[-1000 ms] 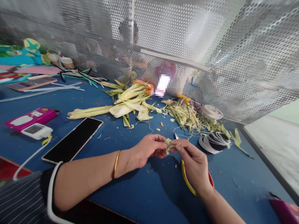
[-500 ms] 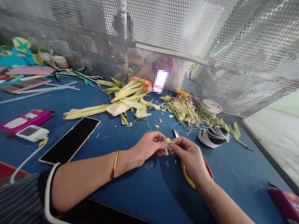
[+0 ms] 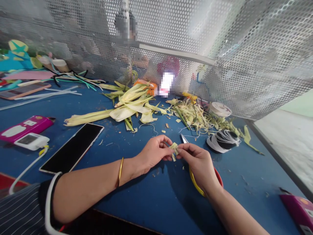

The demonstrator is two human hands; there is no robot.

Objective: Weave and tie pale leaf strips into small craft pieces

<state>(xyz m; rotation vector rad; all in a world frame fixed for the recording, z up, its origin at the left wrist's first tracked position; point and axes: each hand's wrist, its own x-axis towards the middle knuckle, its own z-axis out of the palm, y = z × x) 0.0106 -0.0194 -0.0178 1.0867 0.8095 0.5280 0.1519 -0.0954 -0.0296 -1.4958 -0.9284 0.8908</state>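
Note:
Between my two hands is a small folded piece of corn husk, pale green, with a short end hanging down. My left hand pinches it from the left, thumb against fingers. From the right, my right hand grips its other side with thumb and forefinger. Scissors with yellow and red handles lie on the table under my right hand, which hides part of them; the blade tip shows beyond. A spool of white cord stands to the right of that hand.
Corn husks lie across the blue table, with a heap of husk scraps right of them. A black-screened phone and a magenta power bank are at left. A perforated metal screen rises behind.
Both hands keep hold of the husk piece and have hardly moved. The whole view has shifted slightly, so things appear a little further left.

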